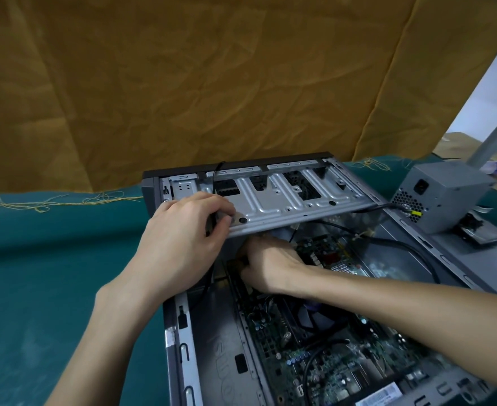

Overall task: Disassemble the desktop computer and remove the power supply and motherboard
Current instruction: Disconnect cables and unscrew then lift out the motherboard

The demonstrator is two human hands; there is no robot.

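Step in hand: freeing the green motherboard (329,347), seated in the open grey steel case (212,341). The grey boxed power supply (443,197) lies outside at 2 o'clock. The left hand (182,247) grips the silver drive cage (285,200); the right hand (267,265) reaches beneath, its grasp hidden. Next: likely unplug a connector at 12 o'clock.

The cloth (51,288) on the table is teal. The curtain (182,83) is mustard yellow. The computer case (270,200) is silver-grey. The motherboard (343,356) is dark green.
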